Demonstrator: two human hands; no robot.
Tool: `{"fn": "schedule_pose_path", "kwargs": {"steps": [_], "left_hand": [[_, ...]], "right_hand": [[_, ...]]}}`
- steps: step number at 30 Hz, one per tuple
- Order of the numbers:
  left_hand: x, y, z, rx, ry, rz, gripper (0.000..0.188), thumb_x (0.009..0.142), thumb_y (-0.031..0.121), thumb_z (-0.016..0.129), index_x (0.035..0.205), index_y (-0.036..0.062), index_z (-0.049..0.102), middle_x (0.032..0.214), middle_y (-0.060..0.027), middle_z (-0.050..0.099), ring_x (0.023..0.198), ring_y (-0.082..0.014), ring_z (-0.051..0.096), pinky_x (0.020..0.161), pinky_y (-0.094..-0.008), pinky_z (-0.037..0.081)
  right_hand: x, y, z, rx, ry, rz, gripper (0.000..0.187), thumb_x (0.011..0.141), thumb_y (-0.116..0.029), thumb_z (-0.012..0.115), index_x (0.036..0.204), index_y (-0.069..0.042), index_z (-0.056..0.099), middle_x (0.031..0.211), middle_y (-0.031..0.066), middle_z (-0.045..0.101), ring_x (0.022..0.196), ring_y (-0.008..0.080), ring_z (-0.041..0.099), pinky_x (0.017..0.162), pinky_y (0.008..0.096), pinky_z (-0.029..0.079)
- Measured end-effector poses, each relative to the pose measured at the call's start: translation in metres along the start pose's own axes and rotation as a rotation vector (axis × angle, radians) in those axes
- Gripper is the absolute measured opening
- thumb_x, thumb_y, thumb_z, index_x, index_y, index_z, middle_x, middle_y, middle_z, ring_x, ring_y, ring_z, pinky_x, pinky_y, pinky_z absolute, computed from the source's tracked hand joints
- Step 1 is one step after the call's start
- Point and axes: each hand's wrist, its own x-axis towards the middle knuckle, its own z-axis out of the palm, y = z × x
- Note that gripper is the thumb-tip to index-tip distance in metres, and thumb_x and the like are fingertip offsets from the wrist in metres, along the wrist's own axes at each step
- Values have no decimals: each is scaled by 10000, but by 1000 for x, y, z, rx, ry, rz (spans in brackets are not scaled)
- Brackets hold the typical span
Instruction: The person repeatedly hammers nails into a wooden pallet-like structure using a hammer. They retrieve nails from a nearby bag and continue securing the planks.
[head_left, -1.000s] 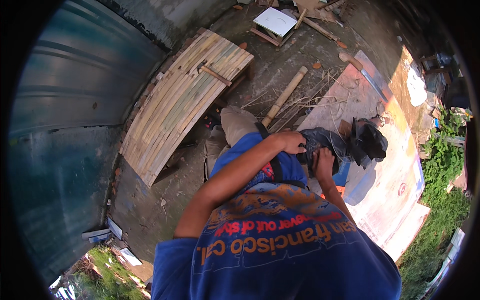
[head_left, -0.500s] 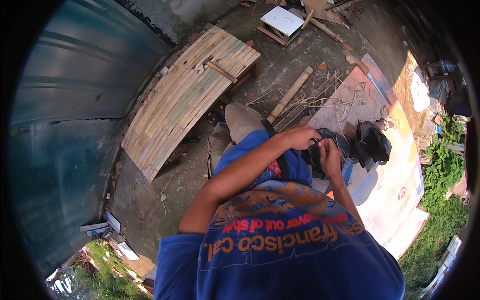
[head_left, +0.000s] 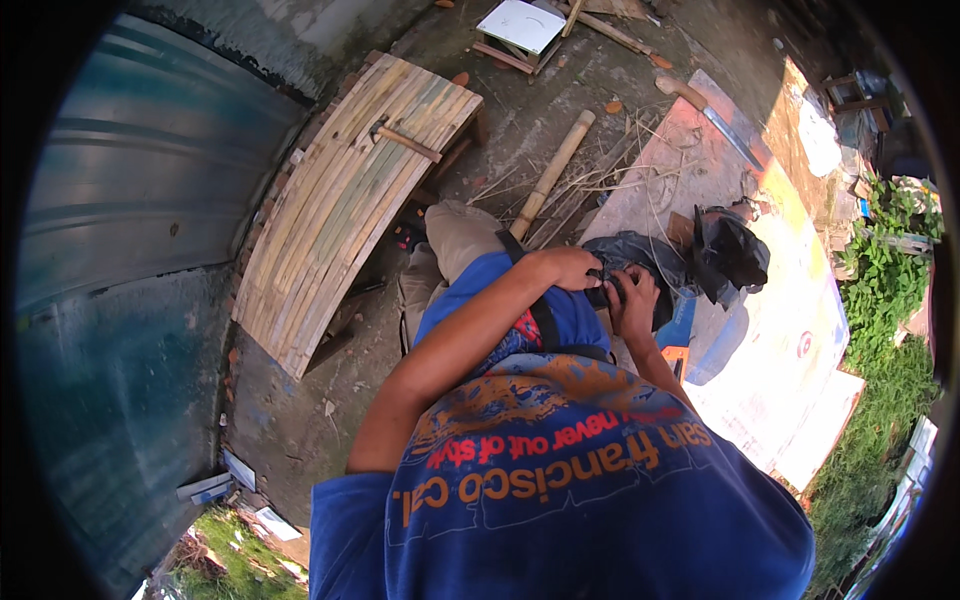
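At the far left stands a corrugated metal sheet (head_left: 150,190), and just right of it, at about ten o'clock from the person's hands, lies a panel of bamboo slats (head_left: 350,195) with a short stick across its upper end. Its long axis runs from seven o'clock up to one o'clock. A single bamboo pole (head_left: 555,170) lies beyond the person's knee, pointing toward one o'clock as well.

The left hand (head_left: 570,268) is curled closed, knuckles up, over the near edge of a dark bag (head_left: 625,258) of crumpled plastic held in front of the waist. The right hand (head_left: 635,300), just to its right and nearly touching it, has its fingers bent around the same bag from below. What lies inside the bag, or whether a small object sits between the two palms, cannot be told from this high view.

The bag looks soft, thin and light; it would likely sag and rustle, and be slippery when bunched, so a gathered fold near its mouth seems the surest place to hold. Its bulk stretches roughly from nine to three o'clock.

Further right, at two o'clock, sits a second black bag (head_left: 730,255) on a pale board (head_left: 780,340), with green plants (head_left: 885,300) at the rim.
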Motion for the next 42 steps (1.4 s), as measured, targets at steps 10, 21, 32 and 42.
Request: {"fn": "schedule_pose_path", "kwargs": {"steps": [10, 21, 32, 42], "left_hand": [[4, -11, 7, -10, 43, 15, 498, 1001, 416, 589, 1386, 101, 612, 1317, -222, 649, 1235, -409, 597, 1060, -453, 459], [-2, -1, -1, -11, 5, -77, 503, 1006, 430, 582, 1389, 105, 608, 1333, -221, 640, 1255, -402, 587, 1077, -443, 449], [-3, -1, -3, -24, 16, -62, 492, 1008, 430, 576, 1384, 115, 608, 1293, -236, 655, 1223, -416, 602, 1051, -454, 461], [-6, 3, -5, -34, 5, -86, 511, 1009, 448, 575, 1400, 120, 600, 1318, -239, 645, 1239, -407, 601, 1071, -450, 451]], "right_hand": [[5, 27, -9, 130, 22, 34, 132, 914, -105, 696, 1031, -46, 706, 1033, 133, 652, 1004, 348, 620, 895, 430, 469], [2, 25, -4, 186, 70, 14, 281, 862, -52, 702, 1138, -103, 727, 1082, 126, 622, 1044, 333, 609, 924, 453, 461], [13, 30, -15, 166, -126, -168, 286, 850, -82, 734, 1129, -136, 760, 1088, 96, 571, 1028, 296, 583, 923, 436, 446], [12, 36, -12, 234, -164, -123, 269, 862, -132, 769, 1130, -111, 755, 1092, 112, 573, 1040, 300, 580, 927, 424, 453]]}}
